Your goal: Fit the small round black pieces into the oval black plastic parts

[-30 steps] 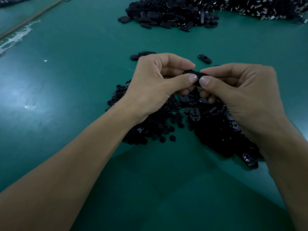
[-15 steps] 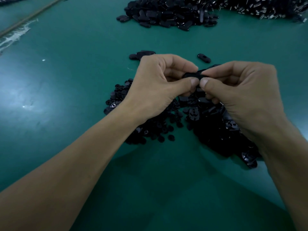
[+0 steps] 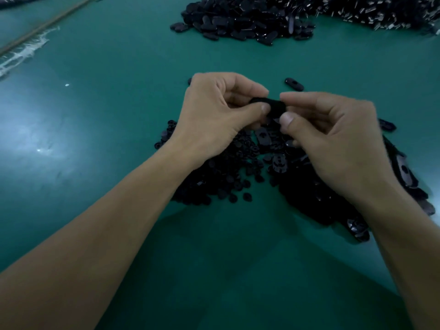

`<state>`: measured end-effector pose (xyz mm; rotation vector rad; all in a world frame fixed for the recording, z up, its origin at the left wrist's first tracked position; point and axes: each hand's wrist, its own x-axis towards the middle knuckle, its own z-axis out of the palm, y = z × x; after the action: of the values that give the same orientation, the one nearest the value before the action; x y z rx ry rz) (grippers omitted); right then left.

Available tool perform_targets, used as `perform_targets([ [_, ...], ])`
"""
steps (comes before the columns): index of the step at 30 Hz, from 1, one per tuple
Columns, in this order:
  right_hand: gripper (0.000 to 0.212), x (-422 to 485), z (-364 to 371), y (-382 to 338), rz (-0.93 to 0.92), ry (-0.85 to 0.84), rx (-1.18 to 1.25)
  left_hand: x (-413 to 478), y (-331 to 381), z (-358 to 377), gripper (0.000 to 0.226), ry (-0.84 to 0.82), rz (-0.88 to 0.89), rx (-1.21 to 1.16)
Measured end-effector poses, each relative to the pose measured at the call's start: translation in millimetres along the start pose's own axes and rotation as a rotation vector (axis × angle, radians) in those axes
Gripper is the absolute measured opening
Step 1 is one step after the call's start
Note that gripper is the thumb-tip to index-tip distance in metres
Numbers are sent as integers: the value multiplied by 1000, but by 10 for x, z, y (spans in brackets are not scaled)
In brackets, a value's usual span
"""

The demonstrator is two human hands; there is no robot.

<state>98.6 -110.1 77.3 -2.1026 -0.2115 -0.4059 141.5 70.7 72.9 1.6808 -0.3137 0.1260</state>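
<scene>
Black plastic, an oval part (image 3: 269,104), is being held above the near heaps. The left hand (image 3: 214,115) is pinching its left end between thumb and curled fingers, and the right hand (image 3: 333,139) is pinching its right end the same way. The fitting step looks to be in hand, though the thumbs may be hiding a round piece. Next, I judge, it is calling for a firm thumb press. No container is showing: small round pieces (image 3: 214,172) are lying loose on the green desk (image 3: 119,115) under the left hand, oval parts (image 3: 309,186) under the right, and a larger heap (image 3: 245,22) is lying far off.
</scene>
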Motion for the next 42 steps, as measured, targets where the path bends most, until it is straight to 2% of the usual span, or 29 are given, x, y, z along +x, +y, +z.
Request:
perform_targets([
  [3, 38, -66, -1, -38, -106, -114, -375, 127, -81, -116, 16, 184, -55, 49],
  [6, 46, -79, -62, -114, -101, -327, -608, 290, -156, -286, 16, 319, -66, 168],
  [9, 50, -83, -99, -131, -78, -456, -730, 420, -233, -381, 16, 392, -81, 247],
  [13, 39, -66, -118, -123, -102, -448, -739, 545, -339, -376, 23, 354, -146, 387],
  [17, 37, -54, -142, -128, -96, -447, -681, 649, -377, -336, 34, 331, -127, 527],
  [22, 35, -46, -181, -137, -68, -441, -549, 694, -346, -339, 23, 315, -138, 676],
  [25, 25, -35, -194, -129, -44, -414, -468, 638, -312, -337, 27, 329, -114, 682],
  [28, 15, -33, -188, -79, -78, -317, -456, 529, -221, -285, 7, 319, -48, 582],
  [30, 16, -31, -170, -45, -122, -185, -448, 424, -133, -235, 15, 267, -1, 497],
  [33, 16, -7, -149, 1, -101, -26, -291, 250, -31, -144, 11, 126, 23, 323],
  [37, 19, 32, -122, 25, 19, -55, 43, 59, 43, -56, 11, -93, -47, 20],
  [40, 22, 36, -101, 18, 17, -86, 141, -27, 62, -53, 8, -211, -39, -32],
  [42, 22, 37, -91, 21, 20, -86, 187, -51, 61, -63, 6, -229, -32, -52],
])
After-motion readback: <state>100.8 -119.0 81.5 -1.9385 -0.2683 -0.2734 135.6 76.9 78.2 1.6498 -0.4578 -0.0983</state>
